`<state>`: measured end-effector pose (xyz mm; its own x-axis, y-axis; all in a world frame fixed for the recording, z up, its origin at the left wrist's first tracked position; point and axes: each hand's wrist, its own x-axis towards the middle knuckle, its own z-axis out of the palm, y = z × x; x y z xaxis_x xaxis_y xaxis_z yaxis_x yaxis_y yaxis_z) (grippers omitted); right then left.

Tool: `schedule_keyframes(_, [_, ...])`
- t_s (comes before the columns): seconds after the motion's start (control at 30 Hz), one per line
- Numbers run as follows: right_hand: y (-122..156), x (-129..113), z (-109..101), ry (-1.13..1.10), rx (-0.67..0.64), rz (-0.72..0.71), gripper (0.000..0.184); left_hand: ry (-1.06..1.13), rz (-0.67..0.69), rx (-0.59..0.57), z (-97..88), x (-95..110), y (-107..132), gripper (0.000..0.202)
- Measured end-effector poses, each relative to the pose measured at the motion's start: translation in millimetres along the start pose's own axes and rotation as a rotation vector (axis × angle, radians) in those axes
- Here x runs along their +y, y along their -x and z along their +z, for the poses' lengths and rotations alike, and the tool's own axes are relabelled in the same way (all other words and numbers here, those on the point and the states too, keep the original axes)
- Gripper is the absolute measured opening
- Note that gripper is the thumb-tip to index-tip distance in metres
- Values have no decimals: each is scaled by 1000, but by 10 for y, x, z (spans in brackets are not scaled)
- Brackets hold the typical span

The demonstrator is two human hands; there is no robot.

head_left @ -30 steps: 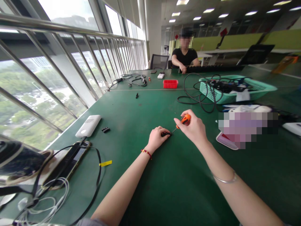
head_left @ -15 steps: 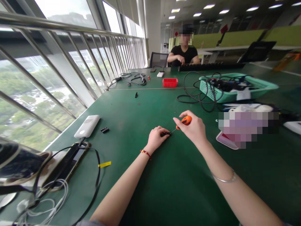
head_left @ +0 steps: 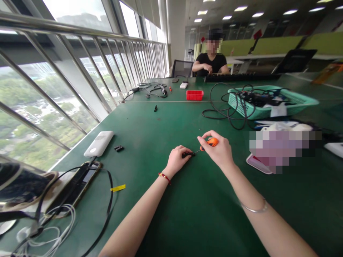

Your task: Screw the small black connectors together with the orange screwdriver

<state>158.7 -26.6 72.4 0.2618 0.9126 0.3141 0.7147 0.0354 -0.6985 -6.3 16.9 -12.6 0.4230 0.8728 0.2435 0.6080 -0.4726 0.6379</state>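
Low over the green table [head_left: 171,200], my left hand [head_left: 177,159] is closed around a small black part [head_left: 189,154], whose exact kind I cannot make out. My right hand [head_left: 219,150] grips a screwdriver [head_left: 212,142] by its orange-and-black handle. The thin shaft points left and down, its tip at the right end of the black part. Whether the tip sits inside the part is too small to tell. Left of my hands lies a little black piece [head_left: 119,148], and another black piece [head_left: 155,108] rests farther back.
A white power bank [head_left: 99,143], a phone [head_left: 87,182] and cables are at the left. Beyond my hands stands a red box [head_left: 194,95]. At right are a green basket [head_left: 292,110] of cables and a blurred pinkish item [head_left: 278,146]. A person [head_left: 211,60] sits across.
The screwdriver now lies at a flatter angle, and my right hand has dropped slightly. My left hand still holds the black part in nearly the same place. The view has shifted a little.
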Motion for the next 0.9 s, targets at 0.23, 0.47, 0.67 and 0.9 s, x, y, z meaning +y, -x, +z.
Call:
schedule_keyframes(0.23, [-24,87,-19,-112,-18,-89,27,-10,-1,1,-5,13,-2,17])
schedule_keyframes(0.47, [-4,40,-31,-35,29,-25,33,-23,11,2,0,-2,1,17])
schedule_keyframes(0.67, [-16,80,-7,-175,-4,-61,26,-23,4,-6,-6,8,0,17])
schedule_keyframes(0.9, [-9,70,-1,-40,50,-22,29,-12,28,3,-6,-4,-2,20])
